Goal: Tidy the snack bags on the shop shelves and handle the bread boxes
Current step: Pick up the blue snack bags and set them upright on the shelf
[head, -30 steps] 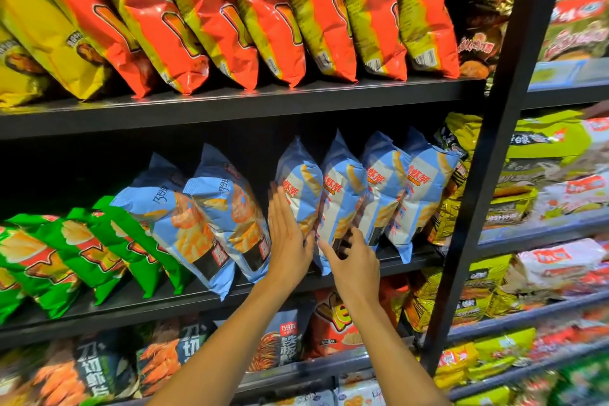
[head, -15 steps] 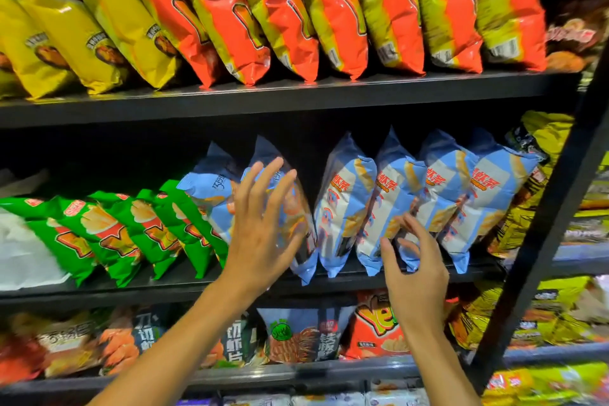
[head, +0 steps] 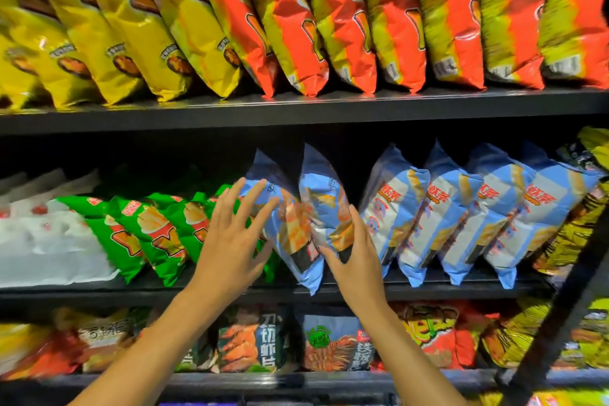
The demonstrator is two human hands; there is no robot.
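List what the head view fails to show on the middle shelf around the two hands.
- Print on the two blue bags: motion-blurred.
- Left hand: whether its spread fingers touch the bags, unclear; seen from behind.
- Right hand: only its back shows; the grip side is hidden.
- Green bag nearest the blue ones: mostly hidden behind the left hand.
- White packs: overexposed, cut by the left edge.

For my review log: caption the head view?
Both hands, left hand and right hand, straighten two blue snack bags on the middle shelf.
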